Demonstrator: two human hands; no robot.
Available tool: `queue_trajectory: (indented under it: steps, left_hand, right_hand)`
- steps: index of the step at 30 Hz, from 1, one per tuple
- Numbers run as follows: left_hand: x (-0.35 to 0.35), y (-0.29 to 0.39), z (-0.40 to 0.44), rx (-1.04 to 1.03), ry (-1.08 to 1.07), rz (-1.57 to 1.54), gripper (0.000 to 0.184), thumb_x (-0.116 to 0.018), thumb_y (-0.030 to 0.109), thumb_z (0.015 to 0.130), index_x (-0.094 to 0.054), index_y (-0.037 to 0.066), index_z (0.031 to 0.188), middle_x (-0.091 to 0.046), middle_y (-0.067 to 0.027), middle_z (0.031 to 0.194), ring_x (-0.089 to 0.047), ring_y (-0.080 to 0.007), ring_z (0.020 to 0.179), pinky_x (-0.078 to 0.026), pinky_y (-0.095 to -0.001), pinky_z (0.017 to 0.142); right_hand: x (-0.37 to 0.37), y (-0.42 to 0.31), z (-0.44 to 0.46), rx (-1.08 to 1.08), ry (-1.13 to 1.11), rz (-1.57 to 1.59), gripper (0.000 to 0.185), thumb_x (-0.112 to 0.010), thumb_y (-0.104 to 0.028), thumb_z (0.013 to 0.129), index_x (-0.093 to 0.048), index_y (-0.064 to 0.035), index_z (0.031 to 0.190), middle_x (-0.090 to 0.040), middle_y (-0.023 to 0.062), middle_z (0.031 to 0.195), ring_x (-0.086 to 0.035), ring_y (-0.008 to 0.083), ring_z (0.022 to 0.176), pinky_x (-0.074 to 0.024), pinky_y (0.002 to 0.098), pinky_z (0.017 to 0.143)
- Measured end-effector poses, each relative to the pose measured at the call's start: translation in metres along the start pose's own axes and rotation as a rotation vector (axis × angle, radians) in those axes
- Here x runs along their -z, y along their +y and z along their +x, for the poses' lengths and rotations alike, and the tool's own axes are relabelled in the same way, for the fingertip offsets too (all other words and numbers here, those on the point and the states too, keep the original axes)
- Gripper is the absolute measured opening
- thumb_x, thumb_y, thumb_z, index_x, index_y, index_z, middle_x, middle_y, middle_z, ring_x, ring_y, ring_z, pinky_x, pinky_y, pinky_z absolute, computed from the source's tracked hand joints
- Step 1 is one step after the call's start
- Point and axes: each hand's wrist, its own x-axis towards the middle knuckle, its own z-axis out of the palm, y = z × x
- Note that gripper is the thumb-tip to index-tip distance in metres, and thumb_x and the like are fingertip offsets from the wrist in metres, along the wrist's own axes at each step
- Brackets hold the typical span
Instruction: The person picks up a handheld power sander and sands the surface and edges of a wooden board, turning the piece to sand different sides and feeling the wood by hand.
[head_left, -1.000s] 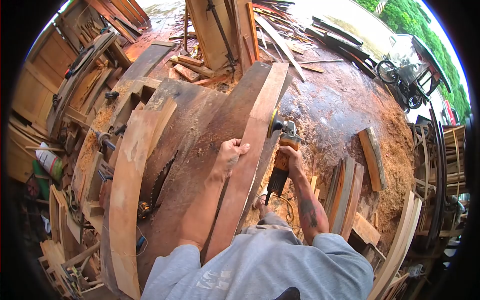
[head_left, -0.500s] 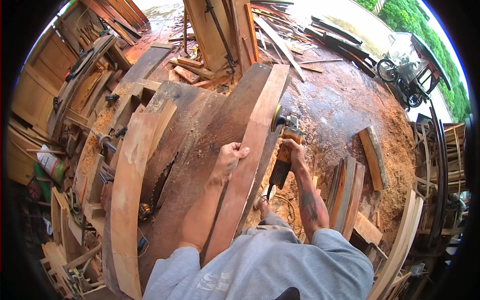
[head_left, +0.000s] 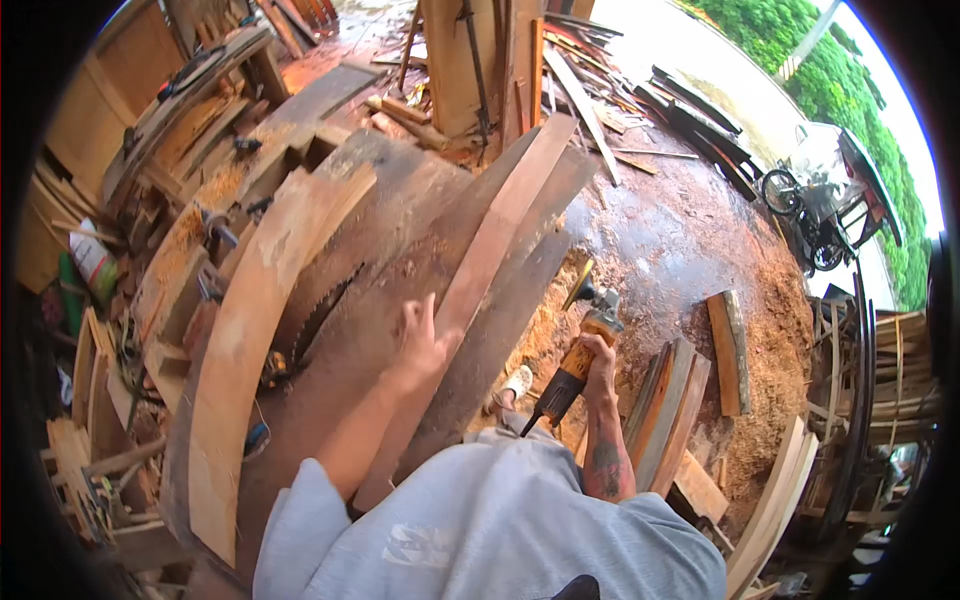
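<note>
"Reddish plank: orientation?"
"Lengthwise forward on the worktop; left hand, fingers parted, empty, at its left edge; right hand, fingers round sander, apart rightward."

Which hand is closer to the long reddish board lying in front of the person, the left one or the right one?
Left. The left hand is at the board's left edge; the right hand is off beyond its right side, gripping the power tool.
</note>
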Motion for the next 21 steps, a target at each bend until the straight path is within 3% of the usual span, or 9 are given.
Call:
queue_trajectory:
  steps: [2,3,5,8,11,17,21]
  left_hand:
    - [0.017,0.013,-0.083,0.054,-0.070,0.070,0.094,-0.083,0.031,0.083,-0.031,0.001,0.155,-0.038,-0.0261,0.141,-0.040,-0.0459,0.131,-0.035,-0.0550,0.109]
    - [0.020,0.013,-0.118,0.083,-0.111,0.183,0.094,-0.082,0.030,0.084,-0.029,0.002,0.156,-0.034,-0.0263,0.146,-0.037,-0.0458,0.135,-0.034,-0.0559,0.111]
    - [0.019,0.004,-0.160,0.128,-0.159,0.283,0.094,-0.080,0.029,0.085,-0.027,0.002,0.157,-0.031,-0.0266,0.151,-0.035,-0.0457,0.138,-0.033,-0.0568,0.112]
    - [0.005,-0.020,-0.197,-0.019,0.018,0.376,0.080,-0.071,0.010,0.084,-0.034,0.001,0.155,-0.032,-0.0254,0.155,-0.037,-0.0434,0.140,-0.034,-0.0547,0.113]
    - [0.002,-0.031,-0.201,-0.041,0.075,0.259,0.080,-0.075,0.005,0.080,-0.040,0.002,0.151,-0.036,-0.0220,0.154,-0.039,-0.0406,0.139,-0.035,-0.0524,0.113]
    - [0.034,-0.023,-0.217,0.074,0.081,0.092,0.075,-0.078,0.012,0.082,-0.044,0.002,0.148,-0.040,-0.0211,0.149,-0.042,-0.0409,0.135,-0.038,-0.0512,0.111]
    - [0.043,-0.046,-0.279,0.242,0.053,0.052,0.060,-0.079,0.016,0.085,-0.052,0.000,0.136,-0.054,-0.0220,0.129,-0.055,-0.0409,0.120,-0.045,-0.0492,0.102]
  right_hand:
    - [0.008,-0.002,-0.017,0.015,-0.036,-0.027,0.030,-0.069,-0.028,0.082,-0.065,-0.0040,0.099,-0.068,0.0105,0.079,-0.068,0.0251,0.064,-0.0583,0.0405,0.061]
    - [0.002,-0.008,-0.030,0.046,0.010,0.036,0.023,-0.065,-0.022,0.083,-0.066,-0.0008,0.091,-0.067,0.0118,0.073,-0.067,0.0246,0.060,-0.0574,0.0379,0.057]
    - [0.008,-0.011,-0.047,0.001,0.007,0.015,0.023,-0.066,-0.022,0.083,-0.065,-0.0005,0.092,-0.067,0.0118,0.074,-0.067,0.0252,0.060,-0.0575,0.0380,0.057]
    - [0.015,-0.008,-0.075,0.020,-0.017,-0.014,0.029,-0.066,-0.023,0.084,-0.065,0.0016,0.099,-0.068,0.0127,0.079,-0.069,0.0257,0.064,-0.0587,0.0387,0.059]
    - [0.010,0.001,-0.109,0.013,-0.011,-0.075,0.030,-0.066,-0.023,0.085,-0.064,0.0016,0.101,-0.068,0.0121,0.080,-0.069,0.0255,0.066,-0.0588,0.0381,0.061]
    - [0.010,0.035,-0.145,-0.009,-0.071,-0.071,0.029,-0.065,-0.022,0.086,-0.063,0.0005,0.103,-0.068,0.0113,0.083,-0.069,0.0247,0.069,-0.0583,0.0374,0.063]
    - [0.015,0.048,-0.159,-0.026,-0.140,-0.111,0.035,-0.067,-0.023,0.084,-0.062,0.0001,0.109,-0.069,0.0116,0.087,-0.070,0.0245,0.073,-0.0582,0.0371,0.065]
